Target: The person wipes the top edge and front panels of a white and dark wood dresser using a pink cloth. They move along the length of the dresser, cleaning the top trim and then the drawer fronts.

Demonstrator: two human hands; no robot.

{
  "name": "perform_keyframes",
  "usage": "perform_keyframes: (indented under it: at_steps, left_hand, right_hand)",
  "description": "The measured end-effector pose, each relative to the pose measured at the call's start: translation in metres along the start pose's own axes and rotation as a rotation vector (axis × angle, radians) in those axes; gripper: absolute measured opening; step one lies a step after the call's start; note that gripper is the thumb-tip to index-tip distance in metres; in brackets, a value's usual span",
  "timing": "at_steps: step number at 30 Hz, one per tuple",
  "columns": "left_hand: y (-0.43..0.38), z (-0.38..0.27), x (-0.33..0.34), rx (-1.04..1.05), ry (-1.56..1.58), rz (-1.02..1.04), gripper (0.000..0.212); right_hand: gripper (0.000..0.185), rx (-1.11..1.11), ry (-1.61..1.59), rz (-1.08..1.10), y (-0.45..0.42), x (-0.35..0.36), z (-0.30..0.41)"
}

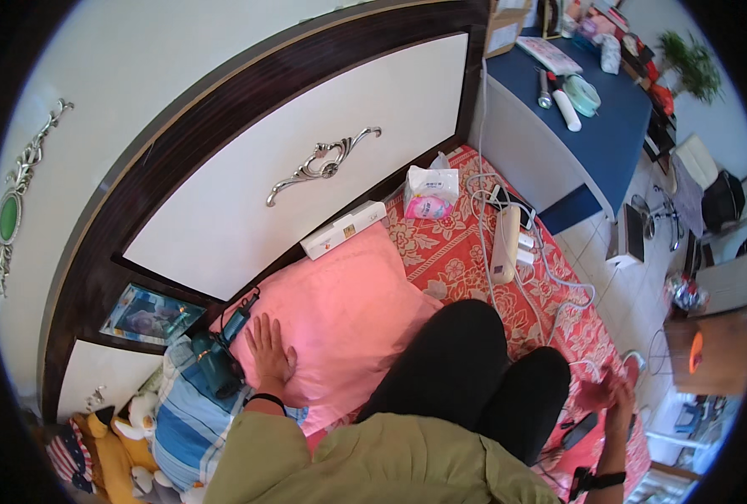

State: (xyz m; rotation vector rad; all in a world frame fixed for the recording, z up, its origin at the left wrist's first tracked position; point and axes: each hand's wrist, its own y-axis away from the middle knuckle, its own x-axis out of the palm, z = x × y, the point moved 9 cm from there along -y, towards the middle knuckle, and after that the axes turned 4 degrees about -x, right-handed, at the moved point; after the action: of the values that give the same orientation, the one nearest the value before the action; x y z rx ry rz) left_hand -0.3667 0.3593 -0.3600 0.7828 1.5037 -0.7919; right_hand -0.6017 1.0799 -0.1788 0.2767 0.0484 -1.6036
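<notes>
My left hand (269, 353) rests flat, fingers spread, on a pink pillow (348, 283) beside my leg. Just left of its fingertips lies a dark green hair dryer (218, 365) with its cord, partly on a blue striped pillow (184, 422). At the lower right, my right hand (619, 397) is bent near a reddish thing at the bed's edge; whether it holds that thing I cannot tell. A dark object (579, 431) with cords lies below this hand on the red patterned bedcover (449, 264).
A tissue pack (432, 195), a long white box (343, 230), a power strip (505, 244) with looping cables and a phone (513, 206) lie near the headboard (373, 94). A blue-topped desk (606, 132) stands at upper right. Plush toys (115, 453) sit lower left.
</notes>
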Motion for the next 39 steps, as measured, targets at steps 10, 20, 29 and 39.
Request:
perform_keyframes:
  at_steps: [10,20,29,39]
  left_hand:
    - [-0.004,-0.018,-0.033,0.13,0.006,-0.208,0.069]
    - [-0.111,-0.049,-0.07,0.3,0.397,-0.334,0.025]
    - [-0.129,-0.053,-0.033,0.103,0.303,-0.361,0.036]
    - [-0.134,-0.031,-0.012,0.06,0.227,-0.475,0.017]
  right_hand:
    - [0.011,-0.276,-0.487,-0.126,0.024,0.025,0.027]
    - [0.018,-0.479,-0.299,0.025,-0.03,0.041,0.192]
    - [0.026,-0.613,0.002,0.057,-0.078,0.089,0.283]
    - [0.055,-0.336,-0.124,0.367,-0.102,0.195,0.168]
